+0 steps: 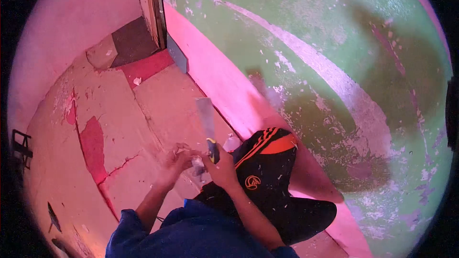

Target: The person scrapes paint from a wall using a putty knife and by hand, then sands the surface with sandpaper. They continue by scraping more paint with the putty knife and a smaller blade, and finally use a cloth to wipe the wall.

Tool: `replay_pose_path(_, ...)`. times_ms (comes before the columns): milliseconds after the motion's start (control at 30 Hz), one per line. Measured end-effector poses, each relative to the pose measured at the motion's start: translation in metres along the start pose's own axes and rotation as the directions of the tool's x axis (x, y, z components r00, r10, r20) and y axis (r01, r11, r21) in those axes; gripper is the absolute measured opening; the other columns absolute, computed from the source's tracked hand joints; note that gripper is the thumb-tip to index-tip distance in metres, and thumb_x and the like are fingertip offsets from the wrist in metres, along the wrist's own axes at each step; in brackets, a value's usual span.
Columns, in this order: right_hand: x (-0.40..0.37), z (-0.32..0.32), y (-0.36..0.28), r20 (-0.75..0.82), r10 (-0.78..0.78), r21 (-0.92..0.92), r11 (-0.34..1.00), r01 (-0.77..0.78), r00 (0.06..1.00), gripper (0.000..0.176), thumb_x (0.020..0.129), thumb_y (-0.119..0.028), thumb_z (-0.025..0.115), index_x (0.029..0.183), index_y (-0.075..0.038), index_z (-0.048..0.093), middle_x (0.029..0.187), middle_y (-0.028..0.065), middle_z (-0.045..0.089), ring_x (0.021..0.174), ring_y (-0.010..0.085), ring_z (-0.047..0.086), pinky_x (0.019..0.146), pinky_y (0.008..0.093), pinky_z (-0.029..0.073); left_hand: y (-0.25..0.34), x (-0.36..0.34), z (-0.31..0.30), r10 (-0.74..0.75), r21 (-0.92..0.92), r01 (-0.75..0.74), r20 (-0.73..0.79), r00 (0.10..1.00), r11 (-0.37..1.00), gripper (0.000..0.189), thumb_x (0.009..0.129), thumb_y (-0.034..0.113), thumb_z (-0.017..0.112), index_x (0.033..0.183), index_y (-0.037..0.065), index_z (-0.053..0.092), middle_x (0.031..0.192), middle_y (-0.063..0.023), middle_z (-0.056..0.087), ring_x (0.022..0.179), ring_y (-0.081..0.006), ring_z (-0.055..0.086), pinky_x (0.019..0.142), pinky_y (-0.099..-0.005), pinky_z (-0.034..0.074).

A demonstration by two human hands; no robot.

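Note:
In the head view my right hand (223, 168) is closed around the yellow-and-black handle of a putty knife (206, 117), whose wide metal blade points up and away from me. Close by on the left, my left hand (178, 161) has its fingers curled in, slightly smeared by motion. A small pale, crumpled piece (197, 163) shows between the two hands; what it is I cannot make out. My dark shorts with orange stripes (267, 172) lie right beside the right forearm.
A green wall (306, 43) with patches of flaked paint and a pink lower band (210, 62) rises on the right. Worn sheets (129, 129) cover the floor, with red floor in the gaps. A door frame (154, 9) stands at the top. Paint flakes (137, 81) lie about.

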State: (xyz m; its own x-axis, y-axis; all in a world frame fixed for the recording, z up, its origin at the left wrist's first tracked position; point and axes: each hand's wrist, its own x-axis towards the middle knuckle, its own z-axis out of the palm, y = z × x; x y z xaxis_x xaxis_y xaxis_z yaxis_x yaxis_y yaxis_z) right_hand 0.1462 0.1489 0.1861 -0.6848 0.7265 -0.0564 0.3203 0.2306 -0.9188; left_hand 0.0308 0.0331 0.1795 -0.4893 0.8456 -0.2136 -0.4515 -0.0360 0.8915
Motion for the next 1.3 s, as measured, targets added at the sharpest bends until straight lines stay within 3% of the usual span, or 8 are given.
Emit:
replay_pose_path(200,0.01,-0.005,-0.013,0.051,0.047,0.47,0.88,-0.065,0.998,0.036,0.078,-0.027,0.066,0.094,0.002,0.052,0.069,0.0121,0.056,0.063,0.018,0.058,0.059,0.0342,0.048,0.025,0.008,-0.009,0.061,0.142,-0.097,0.241,0.969,0.985,0.046,0.092,0.033,0.041,0.128,0.005,0.033,0.127,-0.0163,0.044,0.123,-0.027,0.038,0.104,-0.0427,0.025)
replay_pose_path(333,0.019,-0.005,0.002,0.066,-0.054,-0.151,0.986,0.064,0.996,0.036,0.079,-0.02,0.064,0.101,0.004,0.051,0.078,0.0141,0.059,0.068,0.0228,0.061,0.062,0.0348,0.049,0.035,0.014,-0.01,0.077,-0.174,-0.029,0.275,0.958,0.984,0.038,0.093,0.022,0.041,0.126,0.003,0.036,0.128,-0.012,0.043,0.121,-0.022,0.039,0.102,-0.0379,0.029)
replay_pose_path(433,0.028,-0.004,0.023,-0.079,-0.139,-0.291,0.95,0.111,0.987,0.038,0.079,-0.018,0.063,0.105,0.006,0.05,0.078,0.013,0.058,0.068,0.0201,0.06,0.061,0.0336,0.047,0.062,0.032,-0.025,0.465,0.689,-0.343,0.01,0.885,0.638,0.03,0.087,0.009,0.05,0.115,-0.003,0.047,0.12,-0.0124,0.05,0.116,-0.0198,0.043,0.1,-0.0314,0.03)
replay_pose_path(533,0.035,-0.016,0.015,-0.225,-0.371,-0.257,0.915,0.312,0.901,0.03,0.078,-0.019,0.063,0.094,0.004,0.052,0.071,0.0116,0.056,0.064,0.0195,0.057,0.059,0.034,0.045,0.071,0.068,-0.029,0.43,0.665,-0.31,-0.018,0.902,0.679,0.023,0.086,0.013,0.055,0.102,-0.004,0.056,0.097,-0.0131,0.061,0.097,-0.0177,0.056,0.087,-0.0299,0.042)
replay_pose_path(600,0.037,-0.034,-0.005,-0.16,-0.147,-0.236,0.966,0.106,0.976,0.026,0.078,-0.019,0.064,0.087,0.002,0.052,0.068,0.0079,0.053,0.06,0.0159,0.052,0.056,0.0319,0.043,0.085,0.111,-0.019,0.508,0.711,-0.411,0.088,0.857,0.57,0.021,0.086,0.014,0.056,0.098,-0.003,0.057,0.09,-0.0094,0.062,0.088,-0.0142,0.058,0.079,-0.0277,0.046)
replay_pose_path(867,0.077,-0.099,-0.062,-0.222,-0.138,0.042,0.988,0.151,0.965,0.022,0.08,-0.02,0.066,0.078,-0.006,0.049,0.055,-0.002,0.048,0.042,0.0062,0.045,0.038,0.0198,0.034,0.174,0.324,0.101,0.927,0.346,-0.86,-0.137,0.348,0.375,0.029,0.082,0.014,0.061,0.108,0.001,0.058,0.105,-0.0144,0.06,0.085,-0.0202,0.061,0.072,-0.0293,0.05)
replay_pose_path(967,0.084,-0.111,-0.078,-0.249,-0.066,0.043,0.996,0.079,0.966,0.023,0.082,-0.022,0.064,0.078,-0.006,0.049,0.054,-0.0017,0.047,0.041,0.0057,0.044,0.037,0.0196,0.033,0.171,0.335,0.118,0.97,0.667,-0.705,-0.18,0.161,0.241,0.026,0.079,0.012,0.063,0.102,0.001,0.062,0.102,-0.0134,0.061,0.089,-0.0246,0.06,0.078,-0.0315,0.048)
replay_pose_path(1300,0.122,-0.124,-0.062,-0.267,-0.022,0.047,0.998,0.035,0.964,0.016,0.084,-0.017,0.06,0.079,-0.005,0.05,0.055,-0.0022,0.046,0.04,0.0047,0.04,0.035,0.0201,0.03,0.178,0.352,0.105,0.955,0.567,-0.769,-0.179,0.235,0.296,0.01,0.079,0.009,0.061,0.085,0.002,0.066,0.084,-0.0129,0.063,0.079,-0.0254,0.059,0.07,-0.0339,0.045)
